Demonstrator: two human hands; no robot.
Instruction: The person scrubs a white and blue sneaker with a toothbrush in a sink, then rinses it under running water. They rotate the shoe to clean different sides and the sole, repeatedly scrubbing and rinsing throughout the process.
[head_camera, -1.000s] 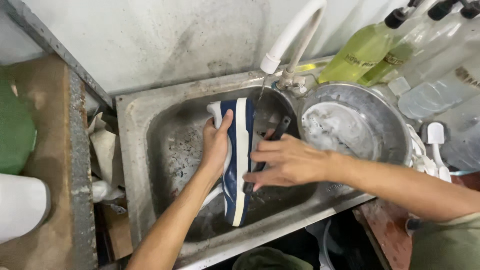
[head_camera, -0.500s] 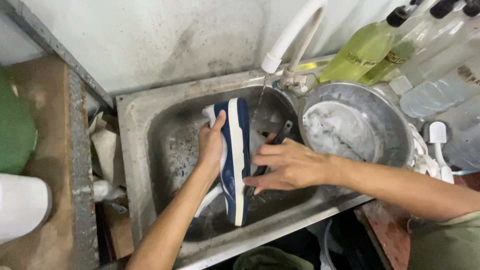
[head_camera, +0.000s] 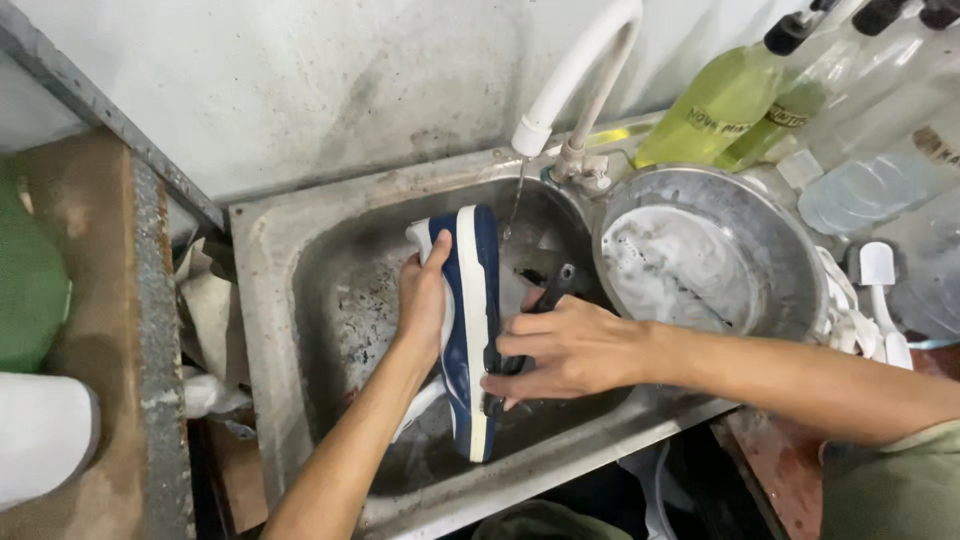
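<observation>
A navy blue shoe (head_camera: 468, 340) with a white sole stands on its side in a steel sink (head_camera: 330, 300). My left hand (head_camera: 422, 300) grips the shoe from the left, fingers over its top. My right hand (head_camera: 560, 345) holds a black-handled brush (head_camera: 540, 300) against the shoe's right side. A thin stream of water runs from the white tap (head_camera: 575, 70) just above the shoe.
A metal basin (head_camera: 700, 260) with soapy water sits at the right of the sink. Yellow-green and clear bottles (head_camera: 730, 100) stand behind it. A white brush (head_camera: 880, 280) lies at the far right. A rusty shelf (head_camera: 90, 300) is on the left.
My left hand has turned the shoe, so more of its white sole edge faces me. My right hand with the brush has moved slightly along the shoe's side.
</observation>
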